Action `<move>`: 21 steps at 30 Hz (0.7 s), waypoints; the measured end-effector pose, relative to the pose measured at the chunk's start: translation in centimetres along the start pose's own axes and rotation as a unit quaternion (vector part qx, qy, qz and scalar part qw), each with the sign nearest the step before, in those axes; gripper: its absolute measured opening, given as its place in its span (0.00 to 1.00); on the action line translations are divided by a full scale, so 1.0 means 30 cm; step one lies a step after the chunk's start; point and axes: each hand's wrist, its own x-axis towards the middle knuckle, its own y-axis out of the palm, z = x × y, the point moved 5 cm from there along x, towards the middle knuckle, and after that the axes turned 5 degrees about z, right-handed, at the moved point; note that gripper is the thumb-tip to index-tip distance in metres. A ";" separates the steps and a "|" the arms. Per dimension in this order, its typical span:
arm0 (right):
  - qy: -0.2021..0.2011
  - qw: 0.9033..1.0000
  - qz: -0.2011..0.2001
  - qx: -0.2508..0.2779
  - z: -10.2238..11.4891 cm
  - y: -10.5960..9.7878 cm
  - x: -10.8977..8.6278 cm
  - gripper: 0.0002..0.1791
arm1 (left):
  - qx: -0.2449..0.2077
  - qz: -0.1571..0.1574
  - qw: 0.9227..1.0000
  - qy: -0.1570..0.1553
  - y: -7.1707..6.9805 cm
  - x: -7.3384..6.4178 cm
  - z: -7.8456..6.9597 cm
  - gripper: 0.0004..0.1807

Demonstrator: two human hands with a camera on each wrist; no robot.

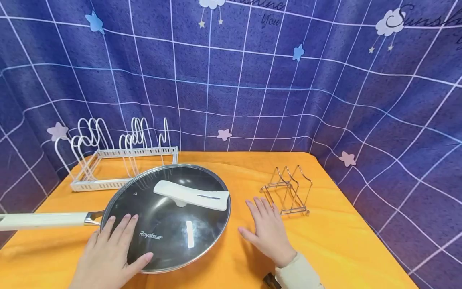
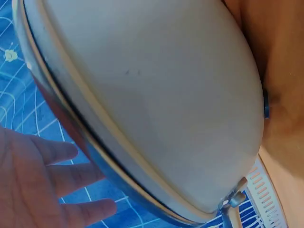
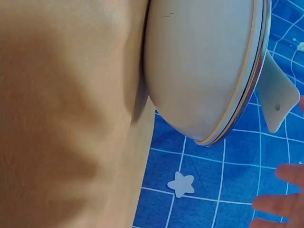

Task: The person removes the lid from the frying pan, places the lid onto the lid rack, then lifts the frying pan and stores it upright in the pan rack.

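Note:
A wok with a cream body [image 2: 161, 90] and a long cream handle [image 1: 47, 220] sits on the orange cloth, its handle pointing left. On it lies a dark glass lid [image 1: 169, 249] marked "Royalstar", with a white knob [image 1: 193, 196] across its top. My left hand [image 1: 110, 255] is held at the lid's near left edge, fingers spread and straight; whether they touch the glass I cannot tell. My right hand [image 1: 268, 230] hovers over the cloth right of the wok, fingers extended, holding nothing. Just beyond its fingertips stands a small metal wire rack [image 1: 294, 209].
A white rack [image 1: 97, 184] with several wire loops stands behind the wok at the back left. The orange-covered table [image 1: 343, 249] meets a blue grid-patterned curtain [image 1: 231, 100] along its back and sides.

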 end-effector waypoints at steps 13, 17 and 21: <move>-0.002 0.985 -0.069 0.157 0.025 -0.020 0.014 0.27 | -0.068 -0.093 0.990 0.082 -0.055 0.045 0.161 0.38; 0.025 0.968 -0.040 0.246 0.031 -0.019 0.027 0.25 | -0.117 -0.083 0.980 0.137 -0.059 0.049 0.230 0.41; 0.031 0.960 -0.026 0.277 0.044 -0.021 0.048 0.26 | -0.103 -0.083 0.980 0.149 -0.067 0.055 0.279 0.47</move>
